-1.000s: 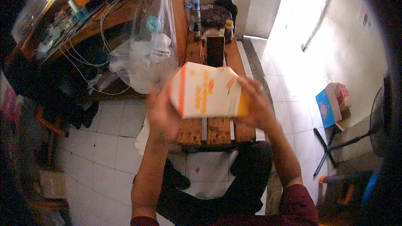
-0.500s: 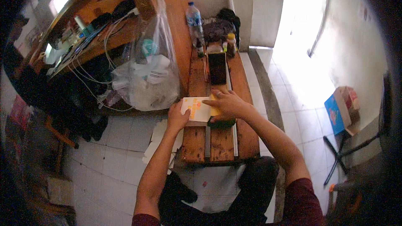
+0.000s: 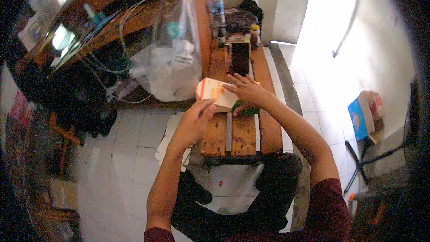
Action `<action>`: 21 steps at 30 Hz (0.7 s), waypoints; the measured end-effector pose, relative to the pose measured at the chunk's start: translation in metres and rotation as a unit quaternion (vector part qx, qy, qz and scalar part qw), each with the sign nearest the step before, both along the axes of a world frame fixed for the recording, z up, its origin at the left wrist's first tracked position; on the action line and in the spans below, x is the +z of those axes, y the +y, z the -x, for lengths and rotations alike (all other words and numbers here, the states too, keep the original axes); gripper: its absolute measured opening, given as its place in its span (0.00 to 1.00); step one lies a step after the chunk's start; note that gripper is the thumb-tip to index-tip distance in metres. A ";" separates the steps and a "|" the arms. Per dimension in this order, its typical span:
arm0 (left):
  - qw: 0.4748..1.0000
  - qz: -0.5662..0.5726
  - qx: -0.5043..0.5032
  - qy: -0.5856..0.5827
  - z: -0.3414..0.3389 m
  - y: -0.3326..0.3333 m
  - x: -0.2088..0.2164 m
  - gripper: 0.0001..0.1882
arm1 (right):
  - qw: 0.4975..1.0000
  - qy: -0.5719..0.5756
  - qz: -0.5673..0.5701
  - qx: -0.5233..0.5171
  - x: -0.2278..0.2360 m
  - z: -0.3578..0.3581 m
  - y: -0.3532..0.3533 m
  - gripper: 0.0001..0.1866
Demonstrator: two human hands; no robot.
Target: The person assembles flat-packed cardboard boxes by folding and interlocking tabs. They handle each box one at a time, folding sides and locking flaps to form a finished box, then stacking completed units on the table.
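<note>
A flat white block with orange print (image 3: pixel 213 90) lies slanted on the wooden bench; whether it is a box or a stack of cards I cannot tell. My right hand (image 3: pixel 249 93) spans its right end, fingers spread over the top and thumb at the near side. Under that palm a dark green piece (image 3: pixel 247 108) shows, with a bit of yellow behind. My left hand (image 3: pixel 195 123) is just off the block's near left side, slightly blurred, fingers loosely bent and holding nothing. Beyond the right hand stands a black-faced box (image 3: pixel 239 58).
The slatted bench (image 3: pixel 212 143) carries a water bottle (image 3: pixel 216 11), a yellow-capped bottle (image 3: pixel 255 36) and a dark bag (image 3: pixel 239 20) at its far end. A clear plastic bag (image 3: pixel 174 69) bulges on the left. Pale sheets (image 3: pixel 169 141) lie on the floor beside the bench.
My left hand has let go of the white block and drawn back toward me. The block has turned to a slant, and my right hand has shifted over its white top. The view has tilted.
</note>
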State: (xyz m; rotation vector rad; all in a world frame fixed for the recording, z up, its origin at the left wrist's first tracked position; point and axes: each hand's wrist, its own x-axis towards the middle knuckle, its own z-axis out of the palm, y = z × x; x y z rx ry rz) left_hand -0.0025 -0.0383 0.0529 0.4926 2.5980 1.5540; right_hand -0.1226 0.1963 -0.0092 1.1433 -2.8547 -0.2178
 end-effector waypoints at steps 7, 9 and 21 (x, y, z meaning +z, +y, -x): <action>0.826 -0.449 -0.339 0.017 -0.135 -0.005 0.136 0.32 | 0.981 0.032 0.177 -0.079 0.023 -0.041 -0.004 0.60; 0.810 -0.458 -0.367 0.008 -0.140 -0.007 0.130 0.32 | 0.968 0.040 0.239 -0.070 0.018 -0.049 -0.010 0.59; 0.782 -0.499 -0.373 -0.008 -0.119 -0.017 0.101 0.31 | 0.880 0.181 0.438 -0.027 0.047 -0.135 -0.001 0.43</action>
